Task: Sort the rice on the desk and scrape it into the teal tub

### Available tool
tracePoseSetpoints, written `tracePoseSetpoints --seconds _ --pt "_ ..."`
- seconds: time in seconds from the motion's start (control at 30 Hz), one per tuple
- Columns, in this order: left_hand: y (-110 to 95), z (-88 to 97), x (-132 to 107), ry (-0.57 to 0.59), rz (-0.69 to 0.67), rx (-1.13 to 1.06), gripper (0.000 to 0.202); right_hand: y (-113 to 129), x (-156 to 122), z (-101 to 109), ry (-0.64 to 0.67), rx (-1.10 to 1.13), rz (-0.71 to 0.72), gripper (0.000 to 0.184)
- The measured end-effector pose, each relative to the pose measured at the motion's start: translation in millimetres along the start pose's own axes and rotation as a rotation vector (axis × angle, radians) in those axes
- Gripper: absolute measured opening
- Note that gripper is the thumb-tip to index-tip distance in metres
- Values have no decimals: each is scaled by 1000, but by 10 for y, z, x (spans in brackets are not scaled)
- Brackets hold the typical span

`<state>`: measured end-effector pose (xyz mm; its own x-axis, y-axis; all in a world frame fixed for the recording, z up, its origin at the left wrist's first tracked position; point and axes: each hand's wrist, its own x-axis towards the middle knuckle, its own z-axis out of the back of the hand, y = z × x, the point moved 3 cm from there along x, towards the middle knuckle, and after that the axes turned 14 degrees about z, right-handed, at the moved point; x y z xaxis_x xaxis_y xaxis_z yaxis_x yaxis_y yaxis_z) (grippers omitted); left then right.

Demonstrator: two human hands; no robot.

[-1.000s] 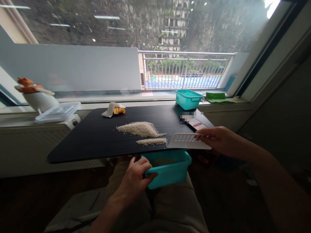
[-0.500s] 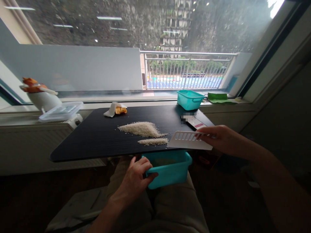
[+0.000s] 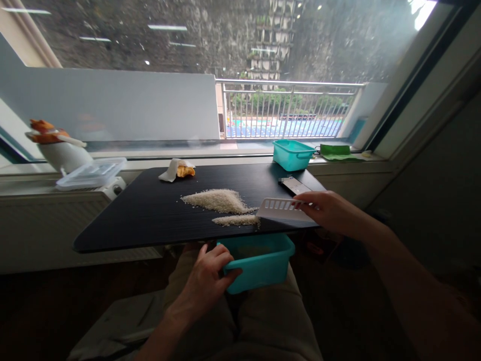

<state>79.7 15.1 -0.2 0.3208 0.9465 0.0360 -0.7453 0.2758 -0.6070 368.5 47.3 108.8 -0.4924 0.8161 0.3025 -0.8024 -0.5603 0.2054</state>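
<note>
A large heap of white rice (image 3: pixel 216 199) lies mid-way on the dark table (image 3: pixel 150 215). Closer to the front edge sits a smaller strip of rice (image 3: pixel 236 219). My right hand (image 3: pixel 330 211) grips a flat white slotted plastic lid (image 3: pixel 283 209), whose left edge touches that strip. Below the table edge, on my lap, my left hand (image 3: pixel 208 281) is closed on the rim of a teal plastic basket (image 3: pixel 259 263). Some rice shows inside the basket.
A second teal basket (image 3: pixel 293 153) stands at the table's far right, a dark phone-like object (image 3: pixel 295 185) beside it. A crumpled tissue with something orange (image 3: pixel 176 170) lies at the back. A clear lidded box (image 3: pixel 90 173) and a white pot (image 3: pixel 62 153) rest on the left sill.
My right hand has slid the white lid left and a little further onto the table, until it meets the small strip of rice. The left hand and basket stay put.
</note>
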Motion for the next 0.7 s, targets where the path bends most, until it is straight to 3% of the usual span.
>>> tracePoseSetpoints --seconds 0.7 --pt "3 -2 -10 -10 -4 -7 17 21 -218 97 9 65 -23 32"
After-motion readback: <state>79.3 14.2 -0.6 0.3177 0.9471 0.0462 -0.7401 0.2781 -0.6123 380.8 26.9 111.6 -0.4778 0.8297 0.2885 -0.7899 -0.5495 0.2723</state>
